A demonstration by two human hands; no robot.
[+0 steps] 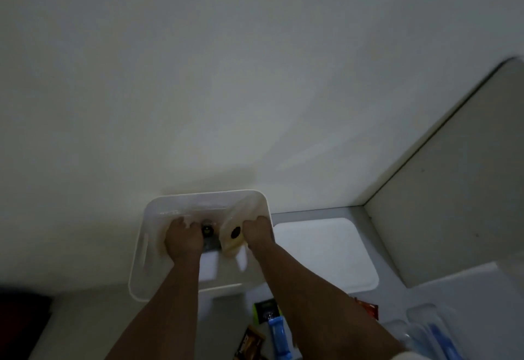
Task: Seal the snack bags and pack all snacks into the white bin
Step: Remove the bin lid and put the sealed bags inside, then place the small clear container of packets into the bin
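Both hands inside the white bin (147, 249), seating snack bags.

The left hand (183, 239) has its fingers curled on a clear bag (208, 230); the right hand (259, 232) grips a pale yellow bag (231, 242), likely to stand both upright so more fit. The bin's lid (323, 254) lies at 3 o'clock of it on the worktop (334, 213). Unpacked snack packets (265, 310) and a blue clip (279, 337) wait at 6 o'clock.

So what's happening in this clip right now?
A person has both hands inside the white bin, which stands against the wall. The right hand grips a clear snack bag with a dark round snack in it; the left hand is curled on something beside it, hard to tell what. A few wrapped snacks and a blue clip lie outside the bin, so packing isn't finished.
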